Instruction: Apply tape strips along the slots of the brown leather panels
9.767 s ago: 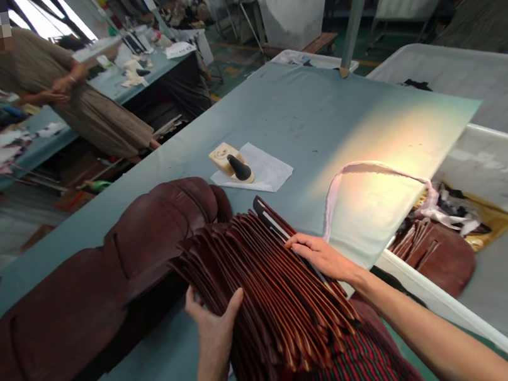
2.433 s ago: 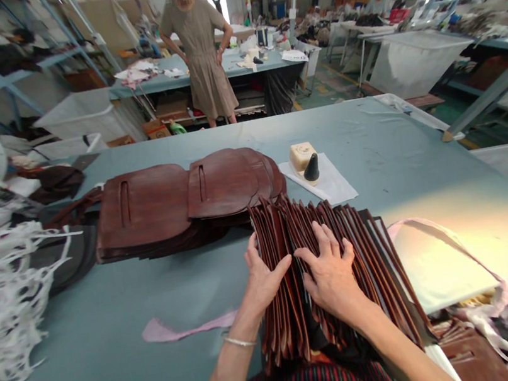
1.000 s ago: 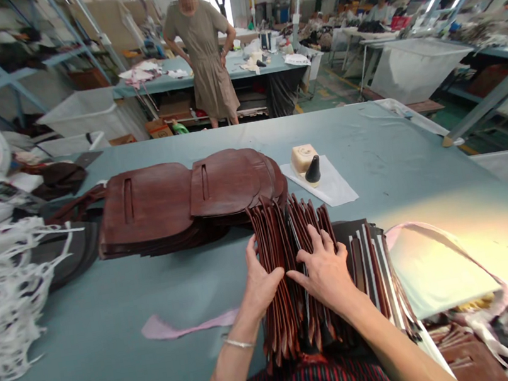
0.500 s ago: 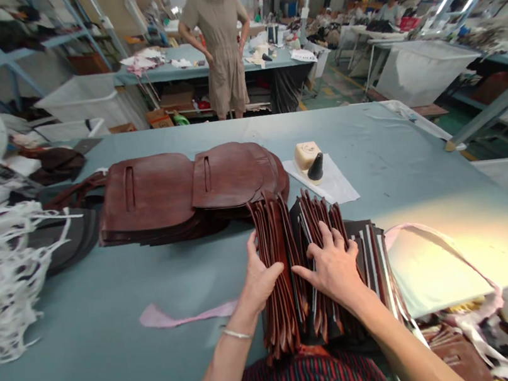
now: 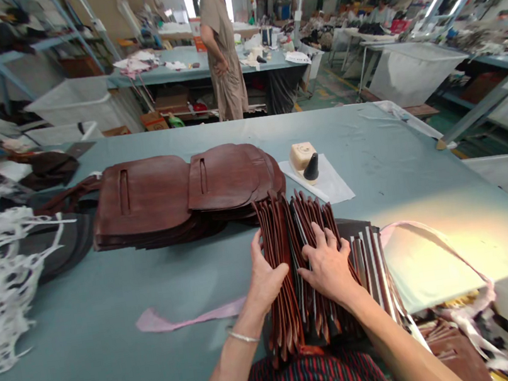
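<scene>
Head view: left hand [image 5: 267, 281] grips the left bunch of brown pieces [image 5: 280, 276] between thumb and fingers; right hand [image 5: 329, 265] spread over the next bunch. Pieces on edge at table's [image 5: 201, 351] near side.

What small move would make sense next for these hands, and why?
Perhaps ease the right hand slightly toward the left hand: a narrow gap parts the left bunch of brown pieces from the right bunch, and the right hand already spreads over the latter.
</scene>
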Tool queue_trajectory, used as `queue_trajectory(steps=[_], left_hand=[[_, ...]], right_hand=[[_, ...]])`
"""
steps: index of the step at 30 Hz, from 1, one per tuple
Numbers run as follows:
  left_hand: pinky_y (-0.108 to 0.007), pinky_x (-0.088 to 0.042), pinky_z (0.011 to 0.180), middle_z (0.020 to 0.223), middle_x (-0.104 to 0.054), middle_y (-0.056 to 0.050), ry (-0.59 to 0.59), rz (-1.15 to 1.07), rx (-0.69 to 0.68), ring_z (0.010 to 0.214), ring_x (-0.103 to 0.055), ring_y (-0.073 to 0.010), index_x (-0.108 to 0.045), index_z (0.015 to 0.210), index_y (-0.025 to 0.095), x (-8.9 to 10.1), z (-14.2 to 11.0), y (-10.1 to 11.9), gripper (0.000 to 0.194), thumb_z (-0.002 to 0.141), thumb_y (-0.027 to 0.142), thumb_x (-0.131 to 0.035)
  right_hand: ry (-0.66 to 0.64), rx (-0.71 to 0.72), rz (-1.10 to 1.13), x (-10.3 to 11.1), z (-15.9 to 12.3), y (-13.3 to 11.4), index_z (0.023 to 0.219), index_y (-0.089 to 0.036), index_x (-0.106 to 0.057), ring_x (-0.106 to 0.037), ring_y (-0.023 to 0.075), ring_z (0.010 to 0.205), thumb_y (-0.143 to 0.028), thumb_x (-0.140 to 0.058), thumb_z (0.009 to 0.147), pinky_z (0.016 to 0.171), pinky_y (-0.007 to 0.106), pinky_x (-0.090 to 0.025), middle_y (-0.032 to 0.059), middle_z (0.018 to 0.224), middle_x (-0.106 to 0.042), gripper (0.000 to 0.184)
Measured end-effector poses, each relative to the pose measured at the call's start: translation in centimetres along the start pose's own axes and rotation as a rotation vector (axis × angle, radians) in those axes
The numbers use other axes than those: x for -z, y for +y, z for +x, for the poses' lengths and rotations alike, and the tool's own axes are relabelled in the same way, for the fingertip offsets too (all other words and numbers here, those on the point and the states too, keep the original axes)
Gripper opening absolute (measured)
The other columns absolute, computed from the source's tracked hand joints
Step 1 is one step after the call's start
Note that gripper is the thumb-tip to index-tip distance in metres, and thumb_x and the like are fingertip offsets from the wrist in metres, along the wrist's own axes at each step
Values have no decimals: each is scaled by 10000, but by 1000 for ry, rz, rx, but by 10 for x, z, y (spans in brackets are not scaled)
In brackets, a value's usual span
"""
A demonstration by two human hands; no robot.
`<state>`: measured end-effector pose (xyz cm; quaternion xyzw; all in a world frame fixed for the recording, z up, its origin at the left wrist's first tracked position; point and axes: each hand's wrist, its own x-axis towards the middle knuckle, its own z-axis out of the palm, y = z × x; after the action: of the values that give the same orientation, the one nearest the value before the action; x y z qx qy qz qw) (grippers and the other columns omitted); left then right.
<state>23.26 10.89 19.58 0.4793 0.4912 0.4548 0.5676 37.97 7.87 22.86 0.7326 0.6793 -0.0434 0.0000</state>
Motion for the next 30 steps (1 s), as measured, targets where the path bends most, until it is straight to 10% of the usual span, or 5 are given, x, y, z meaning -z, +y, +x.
queue_trajectory(steps=[18,30], left_hand=[[-516,-333,1091,1364,-359,-130,90,452,-92,1297,-395,-313,-213,1433,241,-7,4,-10,1036,554,156,-755],[-446,-464,992,1316,-519,-96,37,132,-3,1107,-594,-244,-202,1430,260,22,3,-8,965,614,109,-694]], right_hand=[[-25,-93,51,-3,-3,6,963,-208,-663,-221,437,1367,-469,-732,714,953,662,-252,156,1555,-223,368],[24,-83,71,-2,-3,0,938,-212,-675,-239,438,1359,-560,-689,741,961,659,-252,154,1548,-251,400]])
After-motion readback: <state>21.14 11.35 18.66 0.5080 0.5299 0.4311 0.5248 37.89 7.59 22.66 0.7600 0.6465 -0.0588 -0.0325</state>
